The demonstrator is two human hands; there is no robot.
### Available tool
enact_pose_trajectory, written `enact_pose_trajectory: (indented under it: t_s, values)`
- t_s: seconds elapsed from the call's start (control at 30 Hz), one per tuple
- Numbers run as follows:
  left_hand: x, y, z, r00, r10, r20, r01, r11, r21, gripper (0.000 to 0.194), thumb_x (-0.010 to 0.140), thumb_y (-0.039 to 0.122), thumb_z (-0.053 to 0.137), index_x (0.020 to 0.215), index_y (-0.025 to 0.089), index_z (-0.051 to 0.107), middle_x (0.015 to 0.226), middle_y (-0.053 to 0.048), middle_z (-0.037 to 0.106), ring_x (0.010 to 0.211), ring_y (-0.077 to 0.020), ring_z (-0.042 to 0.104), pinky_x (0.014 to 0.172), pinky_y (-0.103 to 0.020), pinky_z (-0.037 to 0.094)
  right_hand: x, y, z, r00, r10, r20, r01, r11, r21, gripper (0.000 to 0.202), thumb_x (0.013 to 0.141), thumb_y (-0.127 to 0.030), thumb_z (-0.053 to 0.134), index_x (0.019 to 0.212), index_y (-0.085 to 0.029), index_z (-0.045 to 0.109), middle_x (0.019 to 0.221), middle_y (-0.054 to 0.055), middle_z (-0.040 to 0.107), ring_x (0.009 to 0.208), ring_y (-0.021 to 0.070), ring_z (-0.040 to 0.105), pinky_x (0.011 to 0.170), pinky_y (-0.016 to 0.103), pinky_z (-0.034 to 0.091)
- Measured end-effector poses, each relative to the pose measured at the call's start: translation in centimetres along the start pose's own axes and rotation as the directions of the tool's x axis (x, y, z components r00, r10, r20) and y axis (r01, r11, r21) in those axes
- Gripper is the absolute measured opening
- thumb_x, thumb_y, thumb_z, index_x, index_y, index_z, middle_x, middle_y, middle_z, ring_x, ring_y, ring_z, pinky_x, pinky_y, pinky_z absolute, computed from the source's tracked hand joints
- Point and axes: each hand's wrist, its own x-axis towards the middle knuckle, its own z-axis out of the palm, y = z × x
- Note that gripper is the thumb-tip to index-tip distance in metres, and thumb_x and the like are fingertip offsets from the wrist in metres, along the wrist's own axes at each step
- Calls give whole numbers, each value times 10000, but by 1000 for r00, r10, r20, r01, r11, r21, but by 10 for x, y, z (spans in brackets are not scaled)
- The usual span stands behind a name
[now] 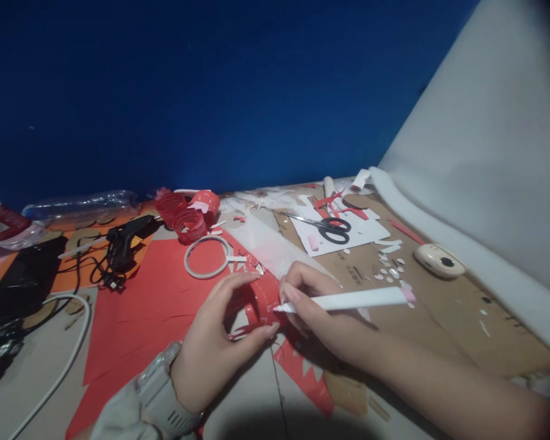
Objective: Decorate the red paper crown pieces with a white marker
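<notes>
A curled red paper strip [266,294] with light marks on it is held by my left hand [227,336], thumb and fingers around its edges. My right hand [314,302] grips a white pen [362,299], which lies slantwise with its pointed tip at the red paper. A small pink piece sits at the pen's far end. Just behind the left hand lies a white tape ring [206,257] on a large red paper sheet [132,305]. Below the right hand is a red paper scrap [305,379] with a jagged edge.
Black-handled scissors [333,230] rest on white paper [371,232] over brown cardboard [421,324]. Rolled red pieces [190,223] stand at the back. Left are a black glue gun [126,241] with its cord and a plastic bottle [4,223]. A cream-coloured device [439,261] lies right.
</notes>
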Motion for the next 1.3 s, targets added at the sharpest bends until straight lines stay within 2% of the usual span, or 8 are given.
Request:
enact_pose_trajectory:
  t_s: [0.37, 0.6, 0.83, 1.03, 1.3]
  values:
    - [1, 0, -1, 999, -42, 18, 43, 999, -22, 499, 842, 303, 717, 1280, 253, 484, 1331, -100, 601, 1254, -278, 574, 1088, -485, 444, 1, -1, 1, 1000, 19, -14, -18, 998, 54, 290, 977, -361, 486, 734, -211, 437, 549, -68, 474, 482, 88, 436, 478, 212, 363]
    - [0, 2, -1, 999, -30, 12, 30, 999, -33, 483, 839, 286, 721, 1262, 263, 489, 1303, -80, 607, 1227, -260, 593, 1082, -470, 454, -1, 1, 3, 990, 142, 14, -143, 977, 160, 311, 957, -452, 521, 771, -218, 439, 544, -83, 462, 436, 84, 442, 421, 195, 349]
    - [0, 0, -1, 998, -52, 25, 53, 997, -55, 504, 838, 308, 724, 1277, 253, 483, 1330, -99, 597, 1248, -276, 577, 1079, -477, 457, 2, 4, 0, 998, 52, 22, -55, 981, 187, 289, 973, -381, 518, 750, -209, 452, 528, -80, 456, 456, 74, 390, 443, 189, 313]
    - [-1, -1, -1, 999, -49, 21, 50, 998, -48, 492, 845, 318, 718, 1276, 270, 486, 1314, -84, 605, 1237, -269, 585, 1075, -478, 465, 3, 4, 1, 994, 105, 20, -106, 944, 312, 264, 964, -332, 528, 745, -208, 447, 520, -91, 415, 441, 69, 332, 415, 186, 264]
    - [1, -1, -1, 999, -47, 12, 47, 999, -15, 507, 832, 334, 730, 1275, 282, 488, 1321, -77, 606, 1231, -269, 591, 1068, -474, 472, 3, 5, 2, 995, 90, 38, -97, 931, 352, 296, 967, -391, 516, 747, -209, 436, 523, -94, 386, 445, 71, 304, 419, 194, 249]
